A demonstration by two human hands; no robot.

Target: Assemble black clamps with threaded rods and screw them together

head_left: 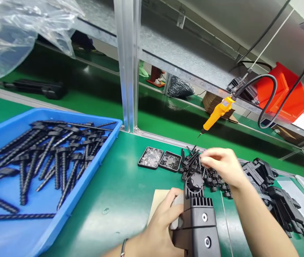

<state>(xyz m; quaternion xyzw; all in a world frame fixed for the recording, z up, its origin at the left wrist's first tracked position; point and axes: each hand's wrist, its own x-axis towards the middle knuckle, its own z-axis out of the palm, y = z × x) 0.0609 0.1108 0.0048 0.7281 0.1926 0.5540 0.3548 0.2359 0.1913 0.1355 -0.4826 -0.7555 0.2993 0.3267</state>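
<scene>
My left hand (165,223) is wrapped round a black plastic housing (198,217) with a ribbed top, a round opening at its far end and two screw heads on its face. A rounded grey part (177,214) sits against the housing, under my left fingers. My right hand (221,166) is over the far right side of a pile of black threaded rods (191,160), its fingers drawn together. What those fingertips hold, if anything, is hidden. Small black knob-like parts (213,180) lie just below that hand.
A blue tray (109,142) of long black threaded rods stands left. Two small black trays hold silvery nuts (151,157) and small dark parts (170,161). An orange electric screwdriver (218,113) hangs above. Black plastic assemblies (282,203) lie right; a red bin (280,92) is on the shelf.
</scene>
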